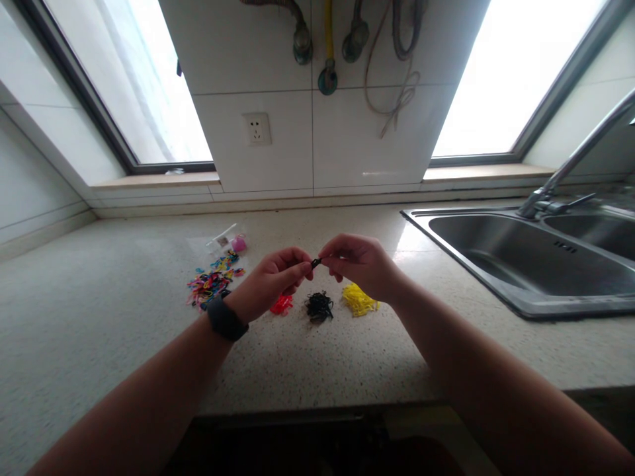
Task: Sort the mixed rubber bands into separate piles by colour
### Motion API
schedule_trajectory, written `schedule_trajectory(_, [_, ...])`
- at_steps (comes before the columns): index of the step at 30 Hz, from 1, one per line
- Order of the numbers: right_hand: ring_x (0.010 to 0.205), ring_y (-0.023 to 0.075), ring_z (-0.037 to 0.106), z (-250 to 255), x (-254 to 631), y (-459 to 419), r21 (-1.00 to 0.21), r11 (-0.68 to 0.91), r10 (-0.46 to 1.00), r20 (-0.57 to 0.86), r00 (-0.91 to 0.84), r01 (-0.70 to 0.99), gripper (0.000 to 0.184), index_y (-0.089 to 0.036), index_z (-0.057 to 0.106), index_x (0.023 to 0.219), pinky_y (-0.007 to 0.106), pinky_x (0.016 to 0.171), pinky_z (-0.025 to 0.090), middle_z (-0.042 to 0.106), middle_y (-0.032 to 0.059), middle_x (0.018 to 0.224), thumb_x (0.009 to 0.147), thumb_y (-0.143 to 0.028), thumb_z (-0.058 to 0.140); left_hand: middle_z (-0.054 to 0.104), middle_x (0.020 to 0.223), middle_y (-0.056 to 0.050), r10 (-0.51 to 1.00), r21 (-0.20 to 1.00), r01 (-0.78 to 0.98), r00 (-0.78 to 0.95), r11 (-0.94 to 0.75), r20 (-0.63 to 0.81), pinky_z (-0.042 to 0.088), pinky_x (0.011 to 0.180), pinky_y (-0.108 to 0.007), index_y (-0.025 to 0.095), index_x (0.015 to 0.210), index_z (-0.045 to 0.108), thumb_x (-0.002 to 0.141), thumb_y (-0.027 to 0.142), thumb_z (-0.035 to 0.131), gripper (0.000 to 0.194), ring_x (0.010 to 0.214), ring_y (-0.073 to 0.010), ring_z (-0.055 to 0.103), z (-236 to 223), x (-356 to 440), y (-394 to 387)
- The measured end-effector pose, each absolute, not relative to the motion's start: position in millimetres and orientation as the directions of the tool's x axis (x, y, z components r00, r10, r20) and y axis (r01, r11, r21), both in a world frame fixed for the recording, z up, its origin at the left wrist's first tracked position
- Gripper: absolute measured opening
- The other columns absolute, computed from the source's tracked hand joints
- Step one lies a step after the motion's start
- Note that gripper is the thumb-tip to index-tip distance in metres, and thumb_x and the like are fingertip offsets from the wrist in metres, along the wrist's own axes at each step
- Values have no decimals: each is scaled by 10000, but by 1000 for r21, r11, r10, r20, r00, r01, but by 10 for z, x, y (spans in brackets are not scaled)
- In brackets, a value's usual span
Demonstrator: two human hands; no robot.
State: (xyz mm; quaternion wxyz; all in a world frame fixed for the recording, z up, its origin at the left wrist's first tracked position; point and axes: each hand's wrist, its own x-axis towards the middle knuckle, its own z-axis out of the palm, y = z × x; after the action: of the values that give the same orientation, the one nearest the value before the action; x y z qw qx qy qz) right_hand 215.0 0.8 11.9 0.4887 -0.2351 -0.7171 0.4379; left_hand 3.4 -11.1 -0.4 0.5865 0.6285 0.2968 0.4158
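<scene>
Black band: a small dark band (316,262), above the middle of the bench (297,363), between its near edge and back edge; too small to tell its exact shape.
Left hand: the left hand (278,272) has its fingers pinched narrow on one end of the dark band; a black watch (227,318) is on the wrist.
Right hand: the right hand (360,261) has thumb and finger closed on the other end of that band.
Black pile: a loose black pile (320,307), nearer the bench's near edge than the hands.
Red pile: a red pile (282,305) left of the black one, partly hidden by the left hand.
Yellow pile: a yellow pile (360,301) right of the black one, partly behind the right hand.
Mixed pile: a many-coloured pile (209,287) beyond the left wrist, toward the bench's left end.
Bag: a clear bag (221,239) with a pink piece (239,243), toward the back edge.
Sink: a steel sink (555,304) set into the bench's right end.
</scene>
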Motion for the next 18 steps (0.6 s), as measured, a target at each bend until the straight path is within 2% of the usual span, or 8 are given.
schedule_trajectory(11, [552, 73, 546, 114, 2157, 11, -840, 541, 776, 516, -361, -40, 85, -176, 668, 855, 229, 508, 460, 599, -34, 661, 814, -225, 725, 685, 819, -3, 890, 978, -91, 405, -189, 210, 392, 507, -166, 164, 915, 634, 889, 350, 708, 202, 552, -52, 462, 6, 31, -105])
schedule_trajectory(18, [540, 72, 529, 169, 2176, -1, -845, 531, 795, 522, -308, -61, 105, -176, 676, 849, 232, 487, 463, 613, -24, 682, 802, -243, 742, 708, 834, -15, 902, 968, -159, 359, -195, 241, 404, 492, -163, 171, 904, 673, 823, 333, 776, 209, 563, -54, 489, 40, 10, -104])
